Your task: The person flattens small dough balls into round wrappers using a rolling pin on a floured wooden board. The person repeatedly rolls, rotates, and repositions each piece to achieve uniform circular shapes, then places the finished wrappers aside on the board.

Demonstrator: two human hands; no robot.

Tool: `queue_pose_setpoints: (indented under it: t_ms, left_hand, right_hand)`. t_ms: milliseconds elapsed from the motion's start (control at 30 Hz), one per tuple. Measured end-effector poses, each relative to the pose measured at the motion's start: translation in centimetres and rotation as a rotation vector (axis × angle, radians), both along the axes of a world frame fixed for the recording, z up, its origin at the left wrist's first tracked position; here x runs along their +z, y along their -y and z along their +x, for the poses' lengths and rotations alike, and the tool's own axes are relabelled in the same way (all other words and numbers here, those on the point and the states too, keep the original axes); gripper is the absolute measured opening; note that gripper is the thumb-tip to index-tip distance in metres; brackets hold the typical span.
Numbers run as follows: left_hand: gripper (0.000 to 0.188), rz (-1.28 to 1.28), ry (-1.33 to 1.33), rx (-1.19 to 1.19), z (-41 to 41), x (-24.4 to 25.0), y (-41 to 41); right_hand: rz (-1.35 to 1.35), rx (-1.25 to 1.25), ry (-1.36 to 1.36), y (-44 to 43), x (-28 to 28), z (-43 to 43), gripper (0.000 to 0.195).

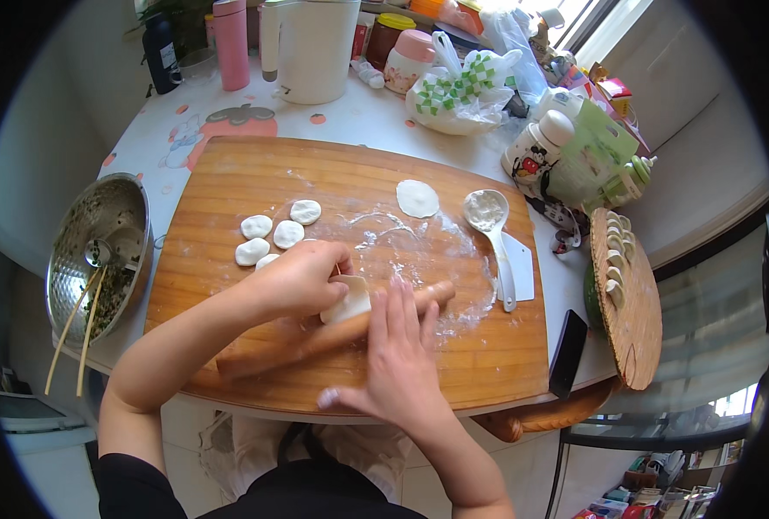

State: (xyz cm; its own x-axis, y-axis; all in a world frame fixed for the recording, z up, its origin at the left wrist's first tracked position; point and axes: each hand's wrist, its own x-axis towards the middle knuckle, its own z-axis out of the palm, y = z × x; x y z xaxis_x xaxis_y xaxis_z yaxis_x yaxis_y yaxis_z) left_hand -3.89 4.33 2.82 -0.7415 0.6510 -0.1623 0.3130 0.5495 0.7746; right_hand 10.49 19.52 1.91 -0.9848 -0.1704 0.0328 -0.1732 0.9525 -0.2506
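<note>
My left hand (316, 276) pinches the edge of a dough wrapper (350, 303) lying on a floured wooden board (475, 357). My right hand (400, 350) rests flat, fingers spread, across a wooden rolling pin (437, 294). The pin runs slantwise along the near edge of the wrapper, its left end blurred. Left of the wrapper lie several small flattened dough rounds (289, 234), one partly covered by my left hand. Farther back is a thin rolled wrapper (417, 198). A white scoop with flour (486, 209) lies at the right, over a white dough scraper (519, 267).
A metal bowl of filling (139, 194) with chopsticks (90, 324) stands at the left. At the right are a black phone (567, 353) and a round board (637, 318) bearing several dumplings (615, 258). A white pitcher (313, 58), bottles and a plastic bag (465, 97) line the back.
</note>
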Motion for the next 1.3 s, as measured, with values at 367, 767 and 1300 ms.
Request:
queue_pose_setpoints:
  t_ms: [367,767,1300]
  left_hand:
    - [0.025,-0.004,-0.132,0.032,-0.8,-0.8,-0.7]
    - [0.025,-0.126,-0.149,-0.102,-0.9,0.0,-1.1]
    - [0.024,-0.107,-0.114,-0.054,-1.0,0.1,-1.3]
  right_hand:
    - [0.024,0.005,0.038,-0.2,0.0,2.6,0.143]
    - [-0.044,-0.005,-0.014,0.7,-0.5,-2.6,0.140]
    - [-0.067,0.029,-0.031,0.2,-0.5,-1.9,0.139]
